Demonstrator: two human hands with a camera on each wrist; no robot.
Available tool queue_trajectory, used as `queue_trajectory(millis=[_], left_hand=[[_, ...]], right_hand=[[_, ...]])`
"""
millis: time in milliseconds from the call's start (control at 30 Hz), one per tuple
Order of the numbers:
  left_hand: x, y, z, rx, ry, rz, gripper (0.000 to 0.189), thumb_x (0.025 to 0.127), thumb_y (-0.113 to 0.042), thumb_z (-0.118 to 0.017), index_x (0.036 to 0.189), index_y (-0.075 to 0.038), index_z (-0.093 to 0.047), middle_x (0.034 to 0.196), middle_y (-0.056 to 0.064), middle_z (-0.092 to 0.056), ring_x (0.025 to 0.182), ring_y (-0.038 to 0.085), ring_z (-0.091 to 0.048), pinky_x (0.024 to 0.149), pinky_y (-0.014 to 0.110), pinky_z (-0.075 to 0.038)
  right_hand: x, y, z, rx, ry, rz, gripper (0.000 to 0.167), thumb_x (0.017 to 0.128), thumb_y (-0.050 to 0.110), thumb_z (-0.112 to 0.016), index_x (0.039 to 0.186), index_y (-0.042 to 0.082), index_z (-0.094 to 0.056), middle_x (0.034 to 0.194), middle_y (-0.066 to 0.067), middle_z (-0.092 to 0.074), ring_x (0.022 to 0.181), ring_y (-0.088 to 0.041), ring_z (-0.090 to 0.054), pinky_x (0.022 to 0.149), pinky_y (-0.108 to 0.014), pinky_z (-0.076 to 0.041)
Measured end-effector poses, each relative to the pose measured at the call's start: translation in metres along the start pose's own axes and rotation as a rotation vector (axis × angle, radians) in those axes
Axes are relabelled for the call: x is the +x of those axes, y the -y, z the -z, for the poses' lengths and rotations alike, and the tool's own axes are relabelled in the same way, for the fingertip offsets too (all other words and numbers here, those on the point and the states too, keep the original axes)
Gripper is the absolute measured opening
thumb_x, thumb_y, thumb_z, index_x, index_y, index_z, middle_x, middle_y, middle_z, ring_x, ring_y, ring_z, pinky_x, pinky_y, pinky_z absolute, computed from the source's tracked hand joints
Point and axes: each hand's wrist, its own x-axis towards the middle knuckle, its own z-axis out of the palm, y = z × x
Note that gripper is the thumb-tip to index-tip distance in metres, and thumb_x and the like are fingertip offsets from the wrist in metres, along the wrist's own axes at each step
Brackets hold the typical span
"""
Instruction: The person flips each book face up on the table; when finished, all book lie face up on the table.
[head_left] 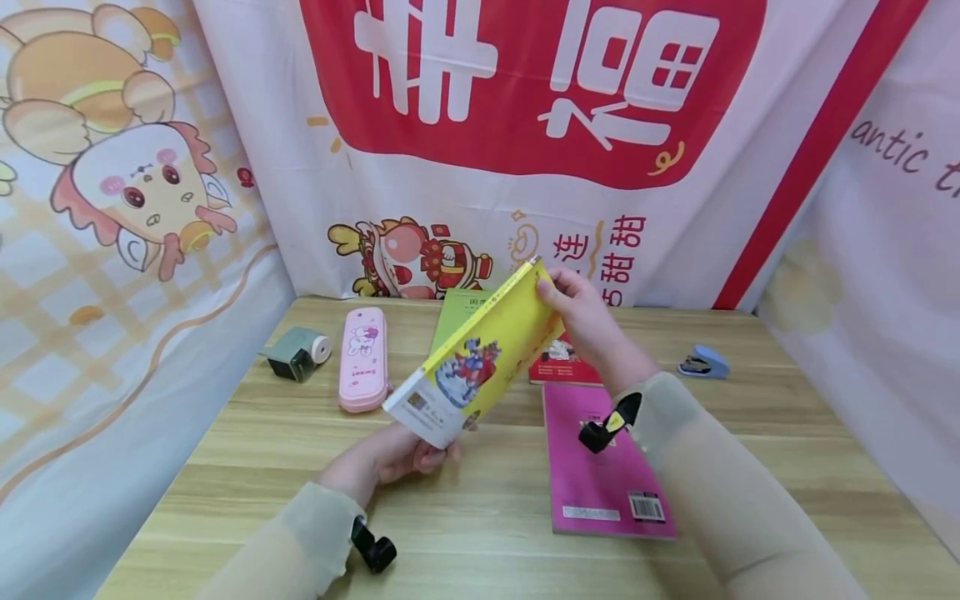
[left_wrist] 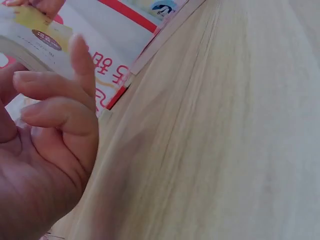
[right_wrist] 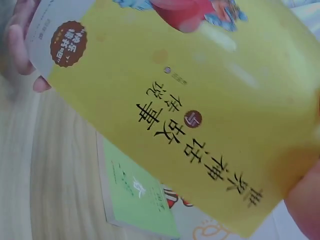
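Yellow book (head_left: pixel 501 350) | your right hand (head_left: pixel 588 321) pinches one end, left hand (head_left: pixel 397 458) seemingly the other | slackening could drop it

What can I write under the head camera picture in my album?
Left grip and right grip hold a tilted yellow book above a wooden table where a magenta book lies.

Yellow book (head_left: pixel 498 350) over table (head_left: pixel 465 533)

Head view: high, near side, facing forward and down across tabletop (head_left: pixel 472 525) to far backdrop (head_left: pixel 517 92). Left wrist: low, tilted, close on left hand (left_wrist: pixel 55 145), same backdrop beyond. Right wrist: close on yellow book (right_wrist: pixel 125 100), shared with head view.
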Motion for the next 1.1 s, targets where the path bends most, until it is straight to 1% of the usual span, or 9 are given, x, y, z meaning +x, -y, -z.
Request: queue_trajectory(millis=[67,167,333,467,667,800,933,1000,1100], left_hand=[[-0.002,-0.001,-0.002,0.071,-0.02,0.005,0.048,0.103,-0.037,-0.05,0.133,0.0,-0.053,0.09,0.013,-0.068,0.059,0.011,-0.054,0.05,0.017,-0.043],[-0.008,-0.004,-0.003,0.131,-0.053,-0.031,0.038,0.103,-0.025,-0.052,0.13,0.002,-0.054,0.097,0.013,-0.069,0.076,0.018,-0.064,0.061,0.025,-0.054],[-0.02,-0.022,-0.006,0.086,-0.11,-0.169,0.04,0.104,-0.028,-0.052,0.137,-0.007,-0.052,0.112,0.01,-0.069,0.095,0.026,-0.067,0.079,0.046,-0.057],[-0.026,-0.04,-0.008,0.013,-0.149,-0.233,0.042,0.105,-0.042,-0.043,0.133,-0.016,-0.059,0.113,0.012,-0.07,0.093,0.028,-0.07,0.076,0.048,-0.059],[-0.031,-0.057,-0.007,-0.001,-0.181,-0.282,0.058,0.106,-0.052,-0.029,0.119,-0.011,-0.067,0.11,0.013,-0.071,0.09,0.029,-0.071,0.069,0.04,-0.06],[-0.03,-0.064,-0.01,0.116,-0.247,-0.261,0.06,0.105,-0.053,-0.032,0.118,-0.005,-0.067,0.105,0.014,-0.072,0.087,0.03,-0.071,0.068,0.04,-0.06],[-0.027,-0.069,-0.015,0.248,-0.329,-0.177,0.05,0.102,-0.043,-0.051,0.13,-0.001,-0.061,0.108,0.016,-0.071,0.089,0.031,-0.071,0.071,0.041,-0.06],[-0.025,-0.07,-0.019,0.301,-0.344,-0.125,0.049,0.098,-0.035,-0.062,0.136,-0.004,-0.057,0.11,0.016,-0.071,0.091,0.032,-0.071,0.073,0.042,-0.06],[-0.023,-0.071,-0.024,0.352,-0.311,-0.069,0.055,0.095,-0.022,-0.068,0.145,-0.01,-0.048,0.112,0.016,-0.069,0.094,0.033,-0.07,0.075,0.046,-0.06]], right_hand=[[0.002,0.0,0.0,-0.006,-0.047,-0.023,0.017,0.097,0.028,-0.065,0.095,0.011,-0.062,0.099,-0.007,-0.058,0.088,-0.02,-0.056,0.082,-0.034,-0.047],[0.004,-0.001,0.0,-0.024,-0.109,-0.064,0.021,0.095,0.031,-0.067,0.095,0.011,-0.062,0.097,-0.007,-0.058,0.085,-0.02,-0.056,0.08,-0.034,-0.049],[0.005,-0.003,0.001,-0.074,-0.151,-0.137,0.022,0.094,0.031,-0.068,0.095,0.009,-0.063,0.097,-0.007,-0.059,0.084,-0.02,-0.058,0.077,-0.034,-0.052],[0.004,-0.006,0.002,-0.097,-0.164,-0.188,0.024,0.094,0.033,-0.068,0.098,0.01,-0.063,0.099,-0.008,-0.061,0.082,-0.02,-0.06,0.076,-0.034,-0.054],[0.004,-0.008,0.002,-0.115,-0.18,-0.224,0.026,0.093,0.034,-0.069,0.101,0.009,-0.062,0.097,-0.007,-0.063,0.078,-0.018,-0.062,0.073,-0.031,-0.055],[0.004,-0.008,0.002,-0.127,-0.182,-0.237,0.026,0.093,0.034,-0.069,0.102,0.01,-0.063,0.097,-0.007,-0.064,0.077,-0.018,-0.063,0.073,-0.032,-0.056],[0.003,-0.008,0.002,-0.157,-0.185,-0.266,0.028,0.093,0.035,-0.069,0.101,0.009,-0.063,0.099,-0.009,-0.065,0.078,-0.02,-0.064,0.073,-0.034,-0.056],[0.003,-0.009,0.001,-0.182,-0.187,-0.285,0.028,0.092,0.035,-0.07,0.1,0.009,-0.063,0.099,-0.01,-0.065,0.077,-0.02,-0.064,0.072,-0.035,-0.057],[0.002,-0.011,0.0,-0.234,-0.179,-0.293,0.029,0.092,0.036,-0.071,0.1,0.008,-0.064,0.099,-0.011,-0.065,0.077,-0.021,-0.064,0.069,-0.034,-0.057]])
